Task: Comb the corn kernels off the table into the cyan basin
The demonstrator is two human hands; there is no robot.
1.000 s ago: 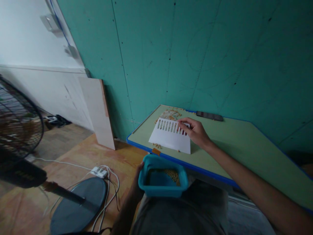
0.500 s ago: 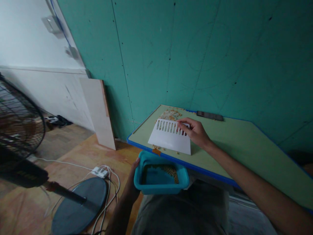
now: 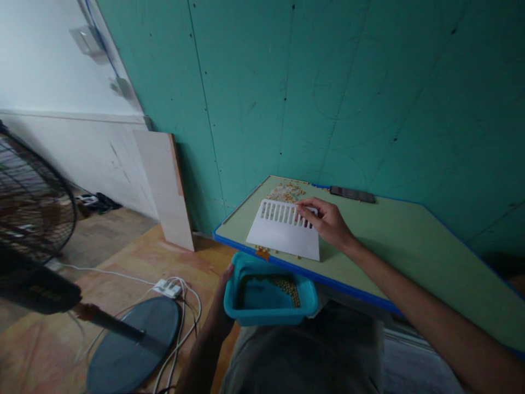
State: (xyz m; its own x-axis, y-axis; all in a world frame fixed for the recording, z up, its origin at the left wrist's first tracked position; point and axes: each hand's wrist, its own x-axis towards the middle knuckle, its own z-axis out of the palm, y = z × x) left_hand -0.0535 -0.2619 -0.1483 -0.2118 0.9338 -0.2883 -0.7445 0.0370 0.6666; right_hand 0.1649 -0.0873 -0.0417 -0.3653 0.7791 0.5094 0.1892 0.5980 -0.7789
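Note:
My right hand [image 3: 326, 221] grips the slotted upper edge of a white plastic scraper [image 3: 283, 230] that stands tilted on the green table [image 3: 402, 241], its lower edge close to the table's blue front rim. Small yellow grains [image 3: 287, 192] lie in a heap behind the scraper, and a few sit along its lower edge. My left hand [image 3: 225, 284] holds the left side of a teal plastic tub [image 3: 270, 305] just below the table edge, over my lap. Some yellow grains lie inside the tub at its right.
A dark phone [image 3: 351, 194] lies at the table's far edge by the teal wall. On the wooden floor at left stand a fan with a round base [image 3: 131, 342], a white power strip with cables [image 3: 168, 287] and a leaning white board [image 3: 164, 189].
The scraper has slid slightly toward the table's front edge, pushing a few grains along. The tub has shifted a little to the left and up under the edge.

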